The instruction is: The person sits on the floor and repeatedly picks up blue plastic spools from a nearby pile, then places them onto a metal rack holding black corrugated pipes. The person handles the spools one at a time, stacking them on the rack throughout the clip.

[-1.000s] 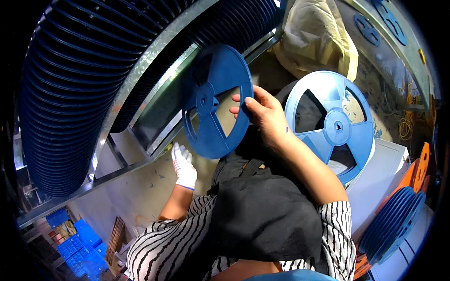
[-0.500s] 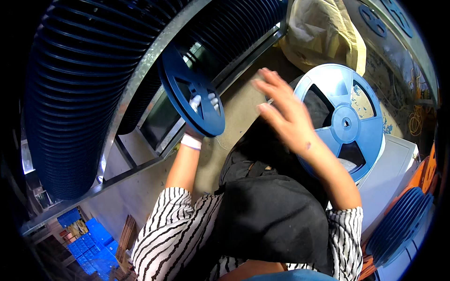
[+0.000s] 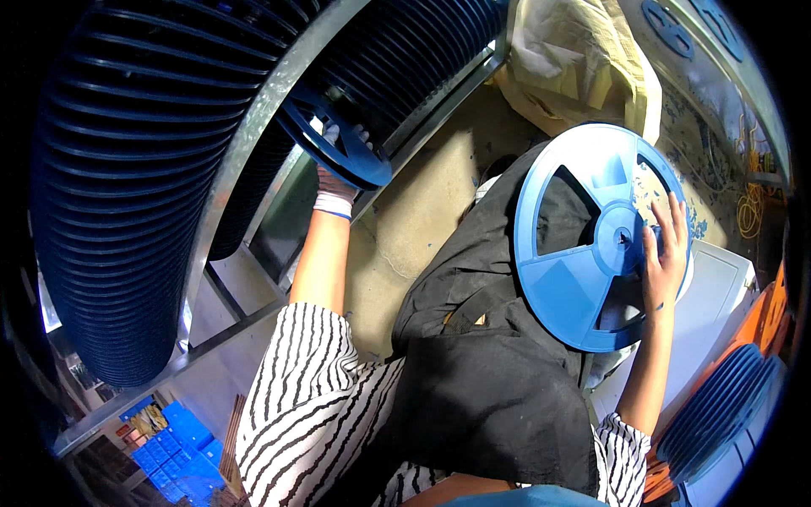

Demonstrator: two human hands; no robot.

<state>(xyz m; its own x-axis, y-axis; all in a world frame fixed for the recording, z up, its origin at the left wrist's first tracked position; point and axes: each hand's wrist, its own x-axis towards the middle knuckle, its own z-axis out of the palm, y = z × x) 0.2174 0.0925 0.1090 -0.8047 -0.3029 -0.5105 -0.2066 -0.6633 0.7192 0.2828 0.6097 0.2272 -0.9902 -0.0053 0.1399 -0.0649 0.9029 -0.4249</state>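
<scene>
Wearing a striped shirt (image 3: pixel 287 397) and a black apron (image 3: pixel 498 397) at the near middle. Showing blue crates (image 3: pixel 182 456) at the near left, with brown sticks (image 3: pixel 232 444) just beside them on the right. At the near right, showing a stack (image 3: pixel 714 414) of blue reels almost edge-on, close beside an orange rack (image 3: pixel 764 325), with a grey box (image 3: pixel 718 279) a little farther, left of the rack.

Beyond these, holding the bare right hand (image 3: pixel 665 262) over the right side of the right reel (image 3: pixel 619 239), close to the hub. Spreading those fingers loosely, with gaps showing between them, and pointing them toward the far side; being unable to tell any pressing on the reel. Standing the right reel nearly face-on, tilted, right of the apron.

Farther left, holding the left reel (image 3: pixel 367 171) aloft and tilted in the gloved left hand (image 3: pixel 335 184). Hooking those fingers round its inner part, with white tips showing in the openings; being unable to tell the thumb's place.

Showing floor (image 3: pixel 405 228) between both reels, and at the left a long row of discs (image 3: pixel 135 220) along a metal frame (image 3: pixel 274 84). At the far middle, showing a second row (image 3: pixel 414 59), then a pale sack (image 3: pixel 583 72); at the far right, yellow cords (image 3: pixel 748 215) and blue discs (image 3: pixel 667 29).
</scene>
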